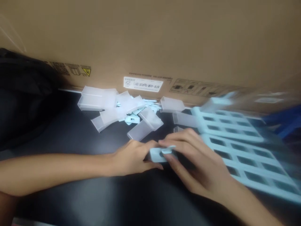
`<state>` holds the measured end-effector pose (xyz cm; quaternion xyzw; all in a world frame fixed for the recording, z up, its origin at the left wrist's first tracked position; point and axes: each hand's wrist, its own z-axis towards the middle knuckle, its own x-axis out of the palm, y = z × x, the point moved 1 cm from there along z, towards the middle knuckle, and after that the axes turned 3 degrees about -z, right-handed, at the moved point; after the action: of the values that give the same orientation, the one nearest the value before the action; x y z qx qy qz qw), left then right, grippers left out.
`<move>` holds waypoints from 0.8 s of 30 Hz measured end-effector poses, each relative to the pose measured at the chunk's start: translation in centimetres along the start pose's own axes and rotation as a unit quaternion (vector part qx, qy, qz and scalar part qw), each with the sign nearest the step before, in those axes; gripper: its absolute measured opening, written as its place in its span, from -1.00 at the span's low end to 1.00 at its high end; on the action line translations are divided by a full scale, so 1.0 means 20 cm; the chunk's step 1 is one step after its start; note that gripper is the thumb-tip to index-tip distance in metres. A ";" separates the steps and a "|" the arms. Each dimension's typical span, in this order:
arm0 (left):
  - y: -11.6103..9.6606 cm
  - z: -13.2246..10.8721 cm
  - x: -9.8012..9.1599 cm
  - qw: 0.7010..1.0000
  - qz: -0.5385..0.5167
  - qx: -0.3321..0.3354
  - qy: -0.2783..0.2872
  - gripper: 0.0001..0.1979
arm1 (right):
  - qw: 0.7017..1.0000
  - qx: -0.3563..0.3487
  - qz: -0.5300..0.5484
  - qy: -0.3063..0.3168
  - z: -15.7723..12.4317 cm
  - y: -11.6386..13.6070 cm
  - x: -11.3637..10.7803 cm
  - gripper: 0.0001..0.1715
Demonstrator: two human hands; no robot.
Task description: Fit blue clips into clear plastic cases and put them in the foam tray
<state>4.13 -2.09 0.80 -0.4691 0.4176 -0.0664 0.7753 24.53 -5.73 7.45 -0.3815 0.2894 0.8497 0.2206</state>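
My left hand is closed around a light blue plastic cap, its end face turned toward my right hand. Whether a clear box sits behind the cap is hidden by my fingers. My right hand pinches a small light blue plastic tab between thumb and fingertips, right at the cap's opening. Beyond both hands lies a loose pile of translucent plastic boxes, mixed with flat light blue pieces. Motion blur softens the details.
A large cardboard box stands along the back of the black table. On the right lie two light blue racks with rectangular openings. A black bag or cloth is at left, and something blue at far right.
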 end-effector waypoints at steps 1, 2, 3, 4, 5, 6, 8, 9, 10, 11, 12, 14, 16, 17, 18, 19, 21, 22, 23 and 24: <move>0.00 0.00 0.00 1.000 0.008 0.000 0.007 -0.64 | 0.999 0.005 -0.040 0.000 -0.01 0.01 0.01 -0.56; 0.00 0.00 -0.01 1.000 0.011 0.003 0.009 -0.67 | 0.997 0.016 -0.078 -0.002 -0.02 0.03 0.02 -0.55; 0.00 0.00 -0.01 1.000 0.010 0.007 0.008 -0.71 | 0.994 0.030 -0.110 -0.003 -0.03 0.05 0.04 -0.52; 0.00 0.00 -0.02 1.000 0.007 0.012 0.005 -0.73 | 0.990 0.047 -0.132 -0.002 -0.04 0.07 0.07 -0.49; 0.00 -0.01 -0.02 1.000 0.007 0.017 0.001 -0.75 | 0.987 0.067 -0.148 -0.001 -0.04 0.09 0.10 -0.45; 0.00 -0.01 -0.03 1.000 0.013 0.021 -0.006 -0.75 | 0.983 0.090 -0.159 -0.001 -0.04 0.10 0.13 -0.42; 0.00 -0.01 -0.03 0.998 0.033 0.034 -0.032 -0.72 | 0.978 0.132 -0.164 -0.006 -0.04 0.13 0.19 -0.46; -0.01 -0.01 -0.03 0.997 0.042 0.043 -0.044 -0.69 | 0.976 0.146 -0.159 -0.012 -0.03 0.13 0.20 -0.53; -0.01 -0.02 -0.03 0.996 0.046 0.055 -0.054 -0.64 | 0.977 0.151 -0.151 -0.020 -0.03 0.13 0.21 -0.60; -0.01 -0.02 -0.02 0.995 0.043 0.066 -0.062 -0.56 | 0.977 0.150 -0.146 -0.030 -0.02 0.11 0.19 -0.64; -0.01 -0.02 -0.02 0.994 0.039 0.077 -0.066 -0.47 | 0.977 0.149 -0.147 -0.041 -0.02 0.09 0.16 -0.66; -0.02 -0.02 -0.03 0.992 0.037 0.095 -0.069 -0.30 | 0.965 0.165 -0.187 -0.076 -0.02 0.02 0.04 -0.63; -0.04 -0.01 -0.03 0.990 0.048 0.113 -0.066 -0.30 | 0.928 0.224 -0.268 -0.127 -0.05 -0.10 -0.15 -0.52; -0.05 -0.01 -0.03 0.988 0.056 0.128 -0.061 -0.38 | 0.901 0.264 -0.310 -0.151 -0.07 -0.18 -0.24 -0.43; -0.05 -0.01 -0.03 0.985 0.063 0.148 -0.055 -0.47 | 0.867 0.317 -0.345 -0.172 -0.09 -0.27 -0.34 -0.32; -0.06 -0.01 -0.03 0.982 0.068 0.172 -0.049 -0.54 | 0.837 0.370 -0.364 -0.173 -0.12 -0.36 -0.42 -0.20; -0.06 0.00 -0.02 0.972 0.076 0.218 -0.043 -0.63 | 0.813 0.440 -0.357 -0.132 -0.16 -0.55 -0.52 -0.08; -0.06 0.00 -0.02 0.968 0.082 0.233 -0.040 -0.66 | 0.813 0.459 -0.342 -0.111 -0.18 -0.64 -0.54 -0.09; -0.06 0.00 -0.02 0.966 0.088 0.242 -0.036 -0.68 | 0.811 0.472 -0.333 -0.094 -0.20 -0.72 -0.55 -0.09; -0.06 0.00 -0.02 0.965 0.094 0.244 -0.032 -0.69 | 0.813 0.478 -0.325 -0.075 -0.22 -0.79 -0.54 -0.09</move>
<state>4.26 -2.65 1.96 -0.2260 0.4062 -0.0782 0.8819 42.93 1.33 8.25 -0.2349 0.5006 0.5094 0.6593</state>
